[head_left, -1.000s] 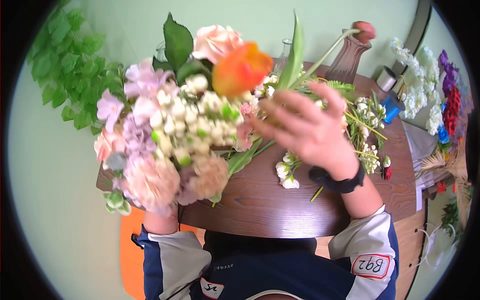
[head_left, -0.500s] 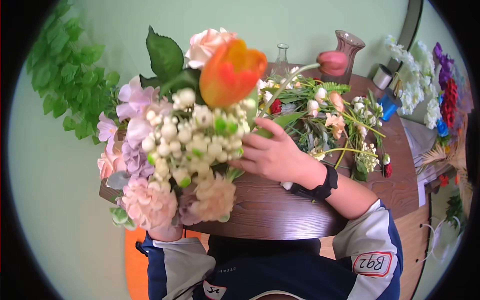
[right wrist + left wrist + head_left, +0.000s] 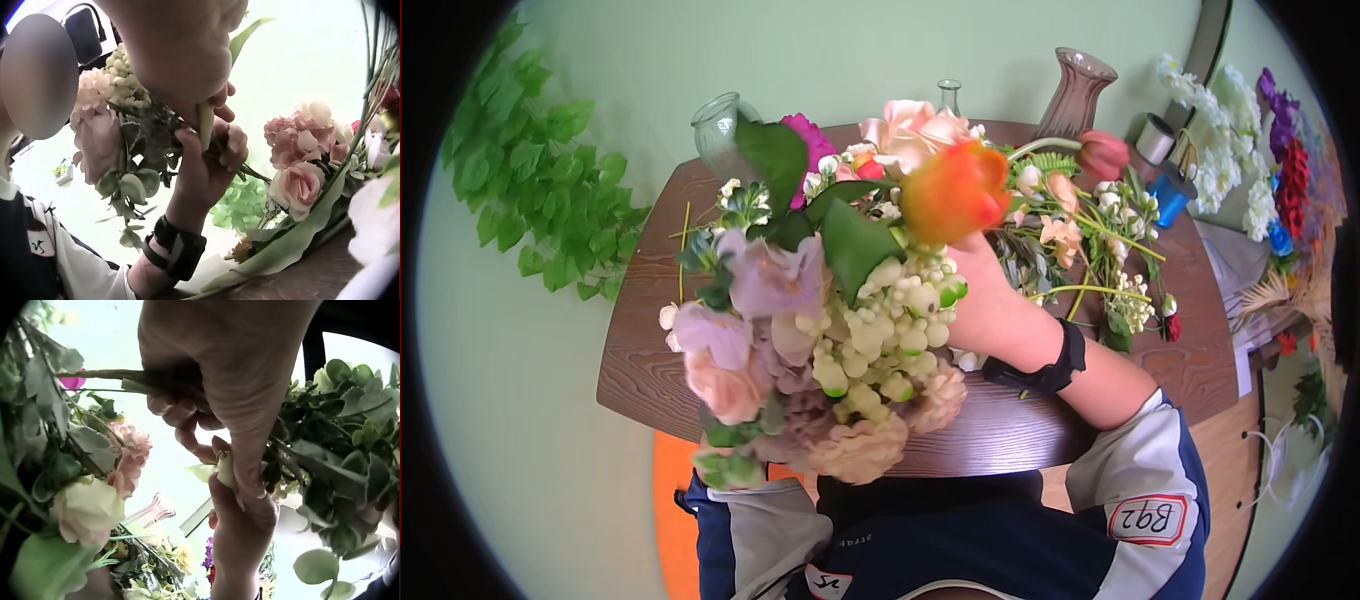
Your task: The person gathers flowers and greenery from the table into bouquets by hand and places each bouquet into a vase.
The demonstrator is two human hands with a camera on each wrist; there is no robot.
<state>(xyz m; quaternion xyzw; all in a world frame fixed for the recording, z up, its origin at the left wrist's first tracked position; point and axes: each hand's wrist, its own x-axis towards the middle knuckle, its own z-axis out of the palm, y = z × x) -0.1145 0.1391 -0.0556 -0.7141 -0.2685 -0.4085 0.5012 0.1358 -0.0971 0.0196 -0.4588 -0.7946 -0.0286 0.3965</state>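
Note:
My left hand (image 3: 244, 375) grips the bouquet's stems (image 3: 134, 378); in the head view the flowers hide it. Opposite it, my right hand (image 3: 990, 300) pinches a pale green stem (image 3: 205, 125) between thumb and fingers, right at the left hand's fingertips. An orange tulip (image 3: 955, 190) stands over the bouquet, and a pink tulip (image 3: 1103, 155) leans right on a bent stem. Cream berries (image 3: 880, 320), lilac blossoms (image 3: 775, 275), a peach rose (image 3: 915, 130) and ruffled peach blooms (image 3: 860, 445) make up the rest of the bunch.
Loose flowers (image 3: 1060, 235) and cut stems lie across the dark wooden table (image 3: 650, 350). Behind them stand a mauve glass vase (image 3: 1075, 90) and a clear one (image 3: 718, 130). A blue spool (image 3: 1173, 203) sits at the right edge; leafy vines (image 3: 530, 170) hang at left.
The right hand has come from raised, spread fingers in to the bouquet's stems. The bouquet has turned and shifted right and down. The pink tulip now hangs lower.

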